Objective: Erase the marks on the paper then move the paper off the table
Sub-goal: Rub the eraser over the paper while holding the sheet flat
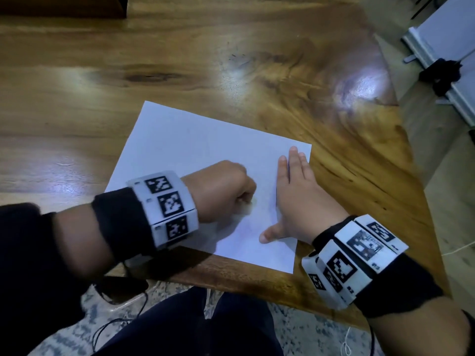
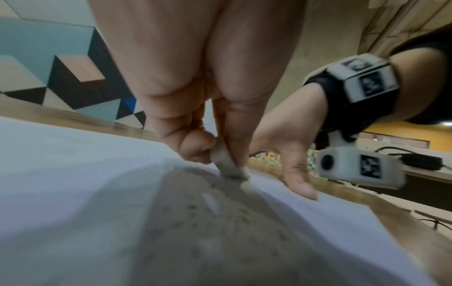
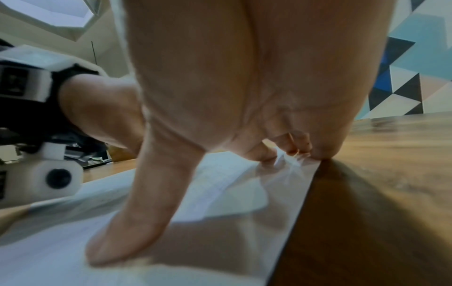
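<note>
Head view: the paper (image 1: 205, 160) lies at the surface's (image 1: 128, 60) near right corner. The right hand (image 1: 290, 199) presses flat on it, fingers straight; the left hand (image 1: 223, 188) is fisted.

Left wrist view: those fingers (image 2: 193, 147) pinch an eraser (image 2: 227, 164) against the sheet, crumbs around.

Right wrist view: the thumb (image 3: 137, 222) pins the paper.

Erasing is in hand; next, finish rubbing, then slide the sheet off.

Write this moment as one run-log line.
phase: erasing | left hand: pinches eraser, tip on paper | right hand: flat on paper | paper: on table
</note>
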The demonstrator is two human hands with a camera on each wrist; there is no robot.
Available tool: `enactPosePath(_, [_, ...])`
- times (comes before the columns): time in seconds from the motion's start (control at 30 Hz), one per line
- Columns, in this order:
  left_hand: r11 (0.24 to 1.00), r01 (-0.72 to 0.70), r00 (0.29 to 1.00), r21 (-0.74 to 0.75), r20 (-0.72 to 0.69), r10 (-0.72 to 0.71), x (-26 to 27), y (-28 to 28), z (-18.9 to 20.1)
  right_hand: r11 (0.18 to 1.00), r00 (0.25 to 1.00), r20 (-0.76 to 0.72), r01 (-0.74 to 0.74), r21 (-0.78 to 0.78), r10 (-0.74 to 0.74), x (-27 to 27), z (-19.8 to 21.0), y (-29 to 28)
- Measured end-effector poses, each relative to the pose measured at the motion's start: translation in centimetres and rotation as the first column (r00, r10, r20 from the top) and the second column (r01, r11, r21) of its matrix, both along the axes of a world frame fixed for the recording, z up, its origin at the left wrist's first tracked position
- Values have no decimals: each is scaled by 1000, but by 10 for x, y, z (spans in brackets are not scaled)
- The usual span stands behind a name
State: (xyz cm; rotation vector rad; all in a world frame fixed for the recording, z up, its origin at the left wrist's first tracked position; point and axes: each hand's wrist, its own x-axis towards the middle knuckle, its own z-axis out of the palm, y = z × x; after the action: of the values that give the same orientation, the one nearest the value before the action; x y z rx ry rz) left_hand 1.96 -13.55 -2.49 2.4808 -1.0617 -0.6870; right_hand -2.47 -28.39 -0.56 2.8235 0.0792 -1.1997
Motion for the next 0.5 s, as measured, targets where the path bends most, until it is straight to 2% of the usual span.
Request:
enactPosePath(0.1, [999,18,1000,-47,14,-17,-7,-2,-3,1000,1000,6,3,14,-3,-1,1,-1])
enactPosePath(0.17, [994,103,991,-45,-78,-106,-28,11,-3,1000,1000,9,6,19,-6,-1,0,-1])
enactPosePath(0.27, [992,123,980,3,-156,-121,-37,19,-6,1000,1000,11,8,21,-8,-1,-1,-1])
enactPosePath(0.43, [1000,13,999,-29,35,-12,-3,-11,-3,1000,1000,18,1,22,-2,-1,-1,-1])
enactPosePath(0.5, [998,49,997,-29,53,-47,-11,-9,-4,999,1000,17,7,32,-8,-1,-1,-2])
